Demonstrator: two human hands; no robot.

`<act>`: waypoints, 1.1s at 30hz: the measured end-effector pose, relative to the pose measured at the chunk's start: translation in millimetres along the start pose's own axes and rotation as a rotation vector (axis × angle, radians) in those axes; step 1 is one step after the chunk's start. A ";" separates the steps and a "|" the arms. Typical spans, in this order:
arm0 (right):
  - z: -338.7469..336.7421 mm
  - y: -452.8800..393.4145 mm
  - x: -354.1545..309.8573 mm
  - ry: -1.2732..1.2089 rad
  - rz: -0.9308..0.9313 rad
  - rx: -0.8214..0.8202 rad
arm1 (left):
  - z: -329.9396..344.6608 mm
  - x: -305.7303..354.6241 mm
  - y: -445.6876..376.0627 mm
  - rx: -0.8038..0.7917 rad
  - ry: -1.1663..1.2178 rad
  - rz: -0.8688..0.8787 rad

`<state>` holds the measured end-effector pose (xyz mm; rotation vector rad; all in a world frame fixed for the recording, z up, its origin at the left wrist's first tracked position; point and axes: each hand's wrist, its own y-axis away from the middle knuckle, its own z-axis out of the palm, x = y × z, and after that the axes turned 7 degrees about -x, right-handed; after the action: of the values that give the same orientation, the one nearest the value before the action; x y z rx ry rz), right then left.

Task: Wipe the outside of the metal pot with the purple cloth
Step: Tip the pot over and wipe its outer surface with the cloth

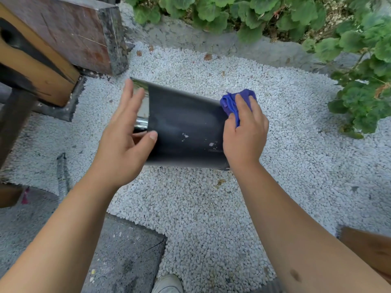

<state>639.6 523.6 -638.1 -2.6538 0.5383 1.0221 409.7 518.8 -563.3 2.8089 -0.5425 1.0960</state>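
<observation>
Pot (186,127) lies sideways in the air between your hands: left hand (127,136) steadies it with fingers spread, right hand (245,132) clamps the cloth (229,102) against its end.

White gravel (211,204) across the ground; wooden beams (63,32) at the upper-left corner; green leafy plants (359,60) along the top and right; grey paving slab (127,256) and a shoe (168,284) below.

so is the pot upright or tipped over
Tipped on its side: the pot is held above the gravel, its dark wall facing up, between left hand and right hand.
</observation>
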 end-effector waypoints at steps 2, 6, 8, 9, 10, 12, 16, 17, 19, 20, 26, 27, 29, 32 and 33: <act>-3.1 -0.3 5.1 -0.018 0.034 -0.008 | 1.0 -4.2 -0.7 -0.088 -0.032 0.130; -11.2 -17.2 7.2 -0.047 0.025 -0.099 | 12.3 -3.6 -9.5 -0.031 0.053 0.177; -17.6 -29.0 -1.5 -0.168 0.063 -0.126 | 14.5 -1.6 -13.5 -0.015 0.105 0.161; -20.8 -31.4 -8.6 -0.244 0.084 -0.117 | 14.5 -2.1 -13.9 -0.011 0.120 0.157; -23.4 -30.6 -17.6 -0.319 0.099 -0.098 | 13.9 -3.0 -13.9 -0.006 0.128 0.152; -25.3 -21.0 -41.5 -0.447 0.097 -0.067 | 13.4 -3.7 -13.2 0.005 0.134 0.138; -15.2 14.7 -90.6 -0.478 -0.148 -0.044 | 15.5 -3.7 -12.9 0.023 0.100 0.087; -9.9 24.1 -97.8 -0.461 -0.233 -0.055 | 16.1 -2.1 -13.7 0.028 0.101 0.072; 0.5 41.1 -103.2 -0.387 -0.379 -0.055 | 17.2 2.4 -15.0 0.029 0.144 0.048; 4.1 46.1 -101.9 -0.341 -0.435 -0.032 | 17.8 4.0 -15.3 0.028 0.159 0.046; 13.8 34.3 -76.1 -0.195 -0.540 0.106 | 16.5 2.0 -14.2 0.022 0.100 0.064; 13.7 32.3 -69.9 -0.180 -0.505 0.110 | 17.0 1.6 -13.6 0.027 0.103 0.061; 11.0 26.9 -54.8 -0.152 -0.395 0.099 | 16.9 1.5 -12.0 0.043 0.113 0.060; 5.4 15.4 -29.7 -0.103 -0.237 0.073 | 17.0 3.4 -10.6 0.056 0.104 0.051; 4.2 11.9 -22.7 -0.092 -0.202 0.069 | 17.5 4.5 -10.7 0.057 0.095 0.054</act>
<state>616.5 520.0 -626.8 -2.5244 0.2746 1.0387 427.8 524.0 -572.6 2.7867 -0.5911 1.2677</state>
